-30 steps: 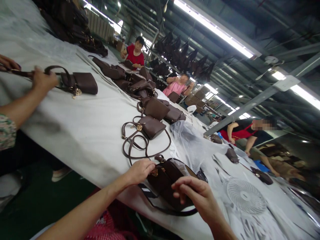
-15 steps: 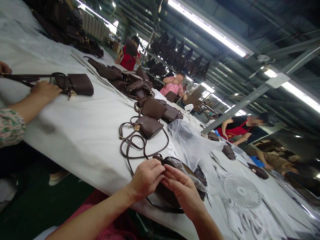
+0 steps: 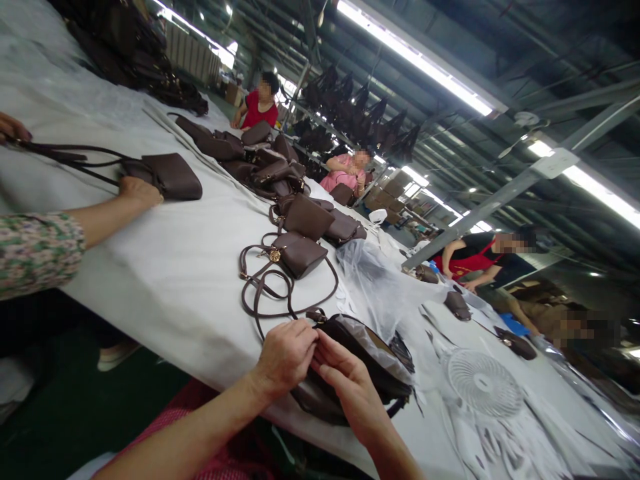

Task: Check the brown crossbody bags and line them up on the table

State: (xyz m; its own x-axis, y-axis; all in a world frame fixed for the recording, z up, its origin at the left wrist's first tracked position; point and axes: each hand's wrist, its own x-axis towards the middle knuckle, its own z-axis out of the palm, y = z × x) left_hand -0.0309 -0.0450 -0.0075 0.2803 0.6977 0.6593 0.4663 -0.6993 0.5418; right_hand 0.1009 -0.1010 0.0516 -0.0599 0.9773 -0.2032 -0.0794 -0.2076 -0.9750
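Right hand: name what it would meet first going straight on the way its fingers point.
Most likely the left hand, whose fingertips appear to meet those of the right hand, though exact depth is unclear.

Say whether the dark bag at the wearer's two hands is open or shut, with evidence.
Open: the bag's top edges stand apart, and thin plastic shows between them.

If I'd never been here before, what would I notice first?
Probably the bare left hand and bare right hand, fingers close together at a dark brown handbag by the near edge of the white-covered table. Next, perhaps the round white fan to the bag's right, and the long, glowing white lamp overhead.
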